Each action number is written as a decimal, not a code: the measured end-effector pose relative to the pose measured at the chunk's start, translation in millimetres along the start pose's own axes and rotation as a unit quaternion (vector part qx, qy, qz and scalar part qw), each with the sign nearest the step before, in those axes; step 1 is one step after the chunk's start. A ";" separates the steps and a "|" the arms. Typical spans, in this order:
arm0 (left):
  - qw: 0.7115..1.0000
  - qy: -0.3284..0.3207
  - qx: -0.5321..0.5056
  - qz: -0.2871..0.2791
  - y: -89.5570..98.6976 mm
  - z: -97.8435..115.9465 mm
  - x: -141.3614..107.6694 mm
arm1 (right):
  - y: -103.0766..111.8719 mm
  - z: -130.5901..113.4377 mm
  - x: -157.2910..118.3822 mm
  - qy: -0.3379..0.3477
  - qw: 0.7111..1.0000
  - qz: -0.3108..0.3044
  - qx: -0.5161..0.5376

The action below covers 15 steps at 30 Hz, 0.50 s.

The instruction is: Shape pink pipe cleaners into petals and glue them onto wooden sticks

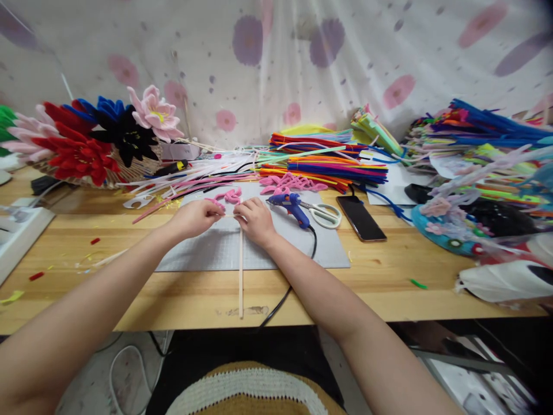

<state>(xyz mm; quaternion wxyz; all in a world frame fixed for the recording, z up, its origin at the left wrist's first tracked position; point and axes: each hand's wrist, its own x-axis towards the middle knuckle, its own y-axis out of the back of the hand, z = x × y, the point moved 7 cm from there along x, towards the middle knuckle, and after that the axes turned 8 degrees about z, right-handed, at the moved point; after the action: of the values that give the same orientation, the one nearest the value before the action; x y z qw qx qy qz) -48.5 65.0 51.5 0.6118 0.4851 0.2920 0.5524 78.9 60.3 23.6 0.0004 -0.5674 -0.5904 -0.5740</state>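
Over the grey mat (194, 253), my left hand (196, 218) and my right hand (256, 219) face each other with fingers pinched. A thin pale strip stretches between their fingertips. From beside my right fingers a pale wooden stick (241, 276) runs down toward the table's front edge. Pink fuzzy loops (231, 196) lie just beyond the hands, partly hidden by them. To the right of my right hand are a blue glue gun (289, 203) and white-handled scissors (326, 215). A pink fuzzy woven piece (291, 183) lies behind the glue gun.
Fuzzy flowers (82, 155) stand at the back left, near a white power strip (21, 236). Bundles of coloured fuzzy stems (337, 167) lie along the back. A phone (361, 218) is right of the scissors. A black cord (280, 302) crosses the table's front edge.
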 end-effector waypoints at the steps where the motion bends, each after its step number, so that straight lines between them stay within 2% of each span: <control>1: 1.000 0.000 0.005 -0.001 -0.2 -0.6 0.1 | -0.9 0.1 -0.3 0.000 1.000 -0.002 0.003; 15: 0.998 -0.024 0.050 -0.016 -2.6 0.6 -2.6 | -3.8 -1.3 -0.8 0.010 0.999 -0.018 0.031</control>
<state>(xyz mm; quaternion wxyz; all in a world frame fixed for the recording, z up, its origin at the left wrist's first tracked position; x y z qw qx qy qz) -47.5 62.5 48.8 0.6022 0.5238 0.3124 0.5152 75.7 60.0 20.9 0.0133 -0.5509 -0.6176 -0.5611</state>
